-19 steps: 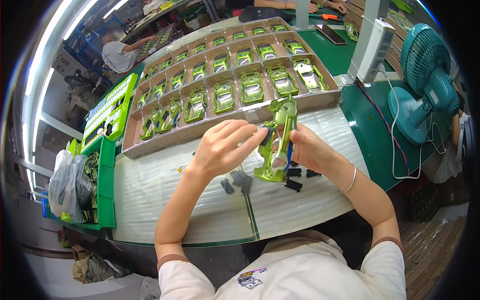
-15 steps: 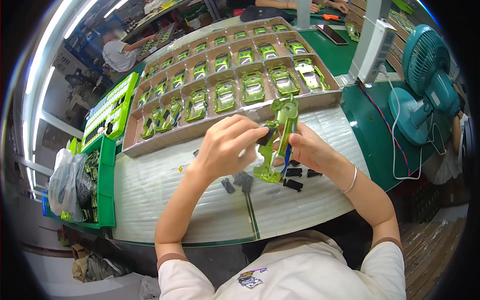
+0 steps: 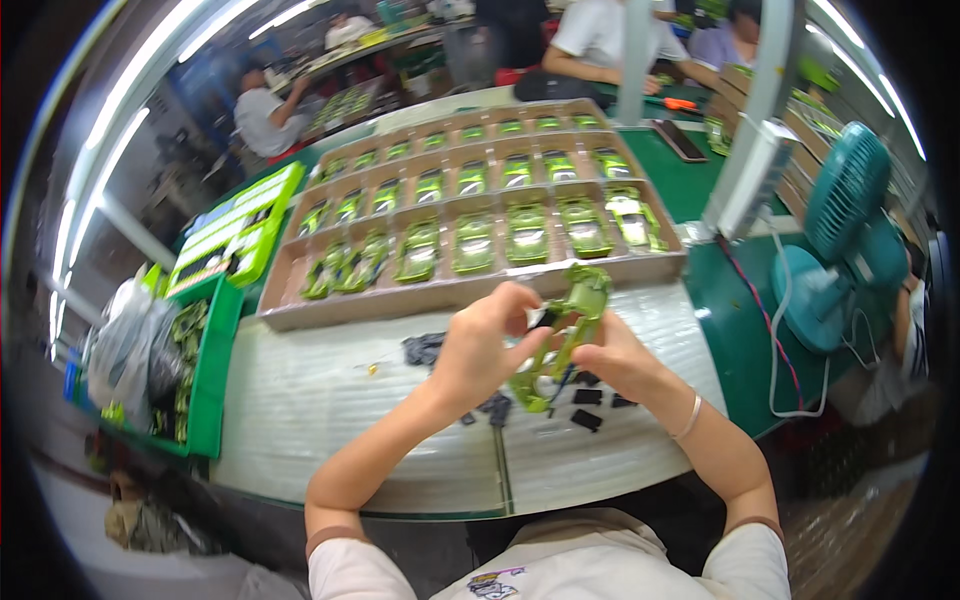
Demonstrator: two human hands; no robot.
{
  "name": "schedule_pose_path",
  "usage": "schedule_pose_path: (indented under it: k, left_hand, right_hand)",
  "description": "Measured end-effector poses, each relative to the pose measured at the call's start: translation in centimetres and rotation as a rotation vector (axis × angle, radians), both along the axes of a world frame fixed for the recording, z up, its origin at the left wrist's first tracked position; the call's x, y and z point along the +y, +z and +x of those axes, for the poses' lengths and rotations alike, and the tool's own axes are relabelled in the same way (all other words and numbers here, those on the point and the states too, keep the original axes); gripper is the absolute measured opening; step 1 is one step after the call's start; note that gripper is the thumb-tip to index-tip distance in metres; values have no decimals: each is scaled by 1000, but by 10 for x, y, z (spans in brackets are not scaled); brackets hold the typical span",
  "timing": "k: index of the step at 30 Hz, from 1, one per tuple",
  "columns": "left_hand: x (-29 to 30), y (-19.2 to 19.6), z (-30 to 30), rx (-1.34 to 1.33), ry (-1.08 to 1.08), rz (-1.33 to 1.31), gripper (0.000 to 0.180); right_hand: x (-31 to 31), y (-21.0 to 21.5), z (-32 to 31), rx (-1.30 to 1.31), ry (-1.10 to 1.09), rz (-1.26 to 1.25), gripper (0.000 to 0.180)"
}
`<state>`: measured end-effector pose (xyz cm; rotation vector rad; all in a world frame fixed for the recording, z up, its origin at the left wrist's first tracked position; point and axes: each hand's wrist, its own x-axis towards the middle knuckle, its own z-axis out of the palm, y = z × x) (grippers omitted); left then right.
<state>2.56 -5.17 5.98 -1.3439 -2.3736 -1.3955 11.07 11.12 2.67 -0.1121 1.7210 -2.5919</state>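
The right hand (image 3: pixel 628 360) is closed on the green car shell (image 3: pixel 590 290), thumb against its side, holding it tilted above the white padded sheet (image 3: pixel 330 440); the left hand (image 3: pixel 480 345) is half curled, thumb and forefinger apart around a small black piece (image 3: pixel 549 317) at the shell's left side, though I cannot tell whether they pinch it. The view has just tipped upward, while shell and piece stay together, so the handling seems to be at the same stage. Loose black parts (image 3: pixel 586 419) lie below the shell, and a dark heap (image 3: pixel 424 349) now shows beyond the left wrist. Farther back, a divided cardboard tray (image 3: pixel 390 305) holds rows of similar shells, between a green bin (image 3: pixel 215 385) and a teal fan (image 3: pixel 850 190). A phone (image 3: pixel 679 141) rests behind, with co-workers (image 3: pixel 610 40) at the far benches.
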Motion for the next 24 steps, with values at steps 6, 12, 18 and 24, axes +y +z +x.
schedule_pose_path:
  k: [6, 12, 18, 24]
  left_hand:
    - [3, 4, -3, -13, -27, -86, 20]
    - [-4, 14, -3, -379, -47, 58, 15]
    - [-11, 15, -12, -593, -142, 226, 11]
    - [-11, 28, 1, -735, -261, 231, 17]
  right_hand:
    - [6, 2, -2, 41, 18, -14, 64]
    - [2, 7, -1, 53, 22, -92, 64]
    - [6, 1, -4, 85, 11, -130, 63]
    - [4, 10, -1, 216, -64, -49, 69]
